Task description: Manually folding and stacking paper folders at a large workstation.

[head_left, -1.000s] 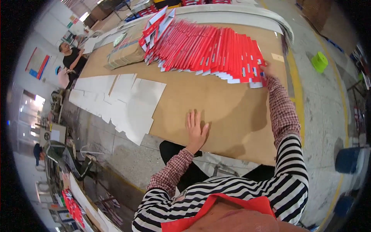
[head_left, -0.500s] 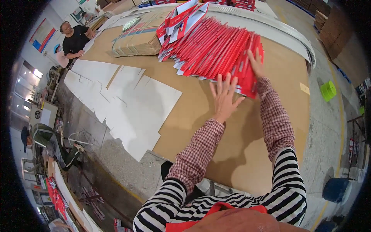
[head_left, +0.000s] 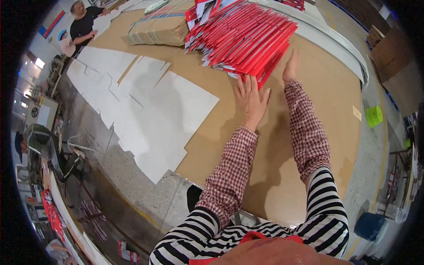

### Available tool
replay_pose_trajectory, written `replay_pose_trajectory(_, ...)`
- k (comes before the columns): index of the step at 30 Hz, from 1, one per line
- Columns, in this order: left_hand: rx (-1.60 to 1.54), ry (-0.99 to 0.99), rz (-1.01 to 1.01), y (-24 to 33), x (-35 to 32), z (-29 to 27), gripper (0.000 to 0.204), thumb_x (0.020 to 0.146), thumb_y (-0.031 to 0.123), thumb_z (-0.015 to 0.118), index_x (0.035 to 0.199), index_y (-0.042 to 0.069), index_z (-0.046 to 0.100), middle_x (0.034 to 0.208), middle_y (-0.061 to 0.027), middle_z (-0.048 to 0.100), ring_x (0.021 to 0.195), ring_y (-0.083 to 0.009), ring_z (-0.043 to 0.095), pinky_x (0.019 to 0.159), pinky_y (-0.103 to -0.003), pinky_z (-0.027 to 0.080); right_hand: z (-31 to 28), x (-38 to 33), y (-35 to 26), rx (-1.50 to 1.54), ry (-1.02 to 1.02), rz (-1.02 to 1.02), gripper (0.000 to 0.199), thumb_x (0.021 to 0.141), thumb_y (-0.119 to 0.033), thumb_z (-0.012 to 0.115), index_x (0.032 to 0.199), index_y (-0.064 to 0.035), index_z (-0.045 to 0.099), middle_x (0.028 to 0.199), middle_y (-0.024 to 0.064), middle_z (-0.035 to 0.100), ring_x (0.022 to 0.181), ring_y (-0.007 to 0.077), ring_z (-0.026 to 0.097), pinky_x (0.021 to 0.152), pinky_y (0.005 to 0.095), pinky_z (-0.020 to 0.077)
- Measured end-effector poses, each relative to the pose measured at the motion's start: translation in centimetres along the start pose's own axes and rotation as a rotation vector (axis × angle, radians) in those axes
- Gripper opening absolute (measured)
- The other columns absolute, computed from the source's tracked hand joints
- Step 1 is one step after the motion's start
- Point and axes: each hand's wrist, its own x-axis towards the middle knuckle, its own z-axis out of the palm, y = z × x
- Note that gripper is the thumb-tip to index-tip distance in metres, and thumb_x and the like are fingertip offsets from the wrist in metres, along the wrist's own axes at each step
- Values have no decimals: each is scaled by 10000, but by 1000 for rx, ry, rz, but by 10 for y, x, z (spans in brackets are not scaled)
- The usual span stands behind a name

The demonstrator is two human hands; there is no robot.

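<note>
A long row of flat red and white printed card pieces, overlapping and leaning on one another, lies at the far middle of the brown-covered table. At its near edge is my left hand, fingers stretched out and the tips against the lowest cards. My right hand stands on edge just beyond the row's right end, fingers straight and apart from the cards as far as I can see. Neither hand grips anything. Several folded red and white pieces stick up at the row's far left end.
Large white cut sheets cover the table's left part. A strapped brown bundle sits left of the cards. A person in black stands at the far left, another person sits lower left. A green bucket is on the floor at right.
The right end of the card row has drawn in and become more even. My right hand has come off the cards to their right side; my left hand remains at the near edge.
</note>
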Motion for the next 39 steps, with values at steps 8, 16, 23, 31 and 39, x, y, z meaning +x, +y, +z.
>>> replay_pose_trajectory(8, -190, 51, 18, 22, 2, 6, 761, 833, 191, 615, 1442, -4, 201, 1515, -169, 184, 1385, -429, 125, 1100, -539, 163, 30, 26, 34, -1316, -146, -576, 884, 836, -675, 458, 1477, -127, 193, 1524, 247, 47, 1404, 420, 42, 1083, 589, 132)
replay_pose_trajectory(16, -274, 82, -92, 24, 3, 5, 678, 817, -46, 501, 1443, 65, 264, 1532, -163, 129, 1374, -429, 157, 1123, -469, 207, 40, 8, 59, -1226, -105, -770, 733, 898, -573, 444, 1475, -181, 221, 1516, 233, 131, 1388, 445, 101, 1074, 598, 147)
replay_pose_trajectory(23, -202, 281, 5, 20, 4, 11, 504, 783, -70, 492, 1277, 27, 461, 1442, -179, 315, 1326, -391, 291, 1043, -468, 306, 13, -35, 39, -909, -399, -731, 634, 961, -357, 449, 1462, -52, 206, 1514, 228, 150, 1404, 403, 89, 1122, 476, 127)
replay_pose_trajectory(31, -247, 14, -154, 34, -37, -5, 295, 789, 12, 499, 1074, 44, 570, 1111, -154, 523, 1090, -347, 467, 932, -479, 352, -141, -221, -13, -1048, -306, -199, 509, 994, -221, 356, 1440, -9, 232, 1488, 218, 219, 1380, 346, 221, 1126, 398, 196)
replay_pose_trajectory(39, -210, -380, 125, 16, -143, -63, 407, 892, 168, 481, 1262, -1, 490, 1382, -215, 390, 1324, -378, 304, 1114, -437, 222, -130, -239, -8, -1312, -516, -485, 524, 993, -308, 347, 1404, 16, 307, 1465, 243, 258, 1336, 386, 294, 1081, 429, 278)
